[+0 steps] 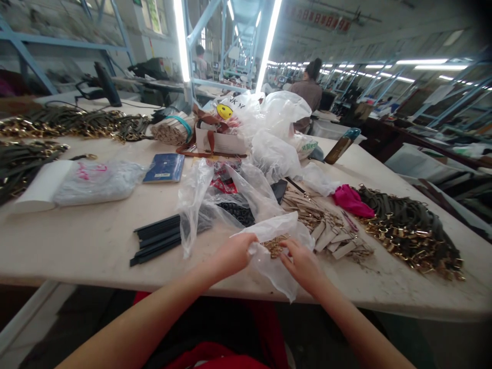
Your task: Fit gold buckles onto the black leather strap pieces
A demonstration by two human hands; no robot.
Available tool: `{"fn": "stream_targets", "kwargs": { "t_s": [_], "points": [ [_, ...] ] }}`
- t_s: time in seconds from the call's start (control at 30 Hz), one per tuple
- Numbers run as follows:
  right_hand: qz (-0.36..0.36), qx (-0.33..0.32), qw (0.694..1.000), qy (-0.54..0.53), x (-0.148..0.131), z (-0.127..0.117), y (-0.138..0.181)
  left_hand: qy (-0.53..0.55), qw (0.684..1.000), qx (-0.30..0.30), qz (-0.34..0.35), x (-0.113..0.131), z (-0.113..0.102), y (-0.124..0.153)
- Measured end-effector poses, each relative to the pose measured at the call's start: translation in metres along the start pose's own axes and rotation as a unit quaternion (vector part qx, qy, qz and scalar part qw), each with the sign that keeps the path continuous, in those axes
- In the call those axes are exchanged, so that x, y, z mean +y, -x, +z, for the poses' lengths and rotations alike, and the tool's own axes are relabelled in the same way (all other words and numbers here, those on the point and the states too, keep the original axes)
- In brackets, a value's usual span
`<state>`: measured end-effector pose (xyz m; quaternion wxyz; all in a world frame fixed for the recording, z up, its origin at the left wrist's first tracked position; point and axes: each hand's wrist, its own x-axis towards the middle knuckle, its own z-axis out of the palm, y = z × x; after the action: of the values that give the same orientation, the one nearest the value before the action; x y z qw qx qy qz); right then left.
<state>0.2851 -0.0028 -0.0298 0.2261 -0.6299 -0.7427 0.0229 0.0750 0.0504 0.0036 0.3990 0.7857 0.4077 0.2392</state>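
My left hand (234, 252) and my right hand (302, 261) both grip a small clear plastic bag (279, 233) at the table's near edge. Small gold metal pieces (273, 246) show inside the bag between my fingers. The bag's lower end hangs over the table edge. Just right of my right hand lies a pile of pale strips with gold ends (330, 230). To the left of my left hand lie black flat strips (156, 238).
A heap of dark straps with gold hardware (411, 230) lies at the right, a pink cloth (350, 201) beside it. Crumpled plastic bags (230, 195), a blue booklet (164, 168), a bottle (340, 146) and more straps (73, 123) cover the table (88, 246). A person (307, 89) stands beyond.
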Motion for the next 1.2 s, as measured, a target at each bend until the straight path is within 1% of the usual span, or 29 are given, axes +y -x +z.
{"fn": "stream_targets", "kwargs": {
  "t_s": [0.07, 0.13, 0.17, 0.23, 0.33, 0.4, 0.47, 0.53, 0.63, 0.73, 0.8, 0.9, 1.0, 1.1, 1.2],
  "points": [
    [0.030, -0.024, 0.998, 0.052, 0.005, 0.017, 0.005, -0.108, 0.993, -0.025, 0.027, -0.007, 0.009, 0.008],
    [0.057, -0.018, 0.994, 0.089, 0.004, 0.028, 0.004, -0.228, 0.971, -0.039, 0.060, -0.010, 0.015, 0.011],
    [0.067, -0.012, 0.992, 0.103, 0.002, 0.032, 0.002, -0.269, 0.959, -0.040, 0.074, -0.011, 0.016, 0.011],
    [0.075, -0.006, 0.991, 0.113, -0.001, 0.037, 0.000, -0.307, 0.946, -0.040, 0.093, -0.012, 0.017, 0.008],
    [0.061, -0.019, 0.994, 0.084, -0.003, 0.041, 0.003, -0.341, 0.933, -0.057, 0.105, -0.018, 0.014, 0.002],
    [0.037, -0.035, 0.997, 0.056, -0.002, 0.042, 0.010, -0.353, 0.927, -0.062, 0.109, -0.023, 0.013, -0.001],
    [0.015, -0.045, 0.998, 0.036, -0.001, 0.044, 0.017, -0.367, 0.923, -0.051, 0.107, -0.027, 0.012, -0.004],
    [0.005, -0.037, 0.999, 0.020, -0.001, 0.044, 0.019, -0.383, 0.918, -0.039, 0.099, -0.028, 0.009, -0.006],
    [-0.003, -0.014, 1.000, 0.015, -0.004, 0.042, 0.011, -0.395, 0.915, -0.038, 0.077, -0.025, 0.003, -0.009],
    [-0.015, -0.024, 0.999, 0.027, -0.011, 0.040, 0.001, -0.378, 0.923, -0.041, 0.058, -0.024, -0.004, -0.012],
    [-0.023, -0.038, 0.999, 0.027, -0.015, 0.040, 0.000, -0.358, 0.932, -0.032, 0.055, -0.025, -0.007, -0.012],
    [-0.039, -0.049, 0.998, 0.021, -0.017, 0.041, 0.009, -0.330, 0.942, -0.024, 0.051, -0.028, -0.008, -0.011],
    [-0.060, -0.048, 0.997, 0.010, -0.013, 0.039, 0.019, -0.302, 0.952, -0.022, 0.048, -0.029, -0.007, -0.010],
    [-0.042, -0.014, 0.999, 0.007, -0.002, 0.035, 0.022, -0.279, 0.958, -0.019, 0.069, -0.024, -0.007, -0.010],
    [0.001, 0.002, 1.000, 0.025, 0.011, 0.029, 0.020, -0.263, 0.958, -0.057, 0.102, -0.017, -0.005, -0.010]
  ]
}}
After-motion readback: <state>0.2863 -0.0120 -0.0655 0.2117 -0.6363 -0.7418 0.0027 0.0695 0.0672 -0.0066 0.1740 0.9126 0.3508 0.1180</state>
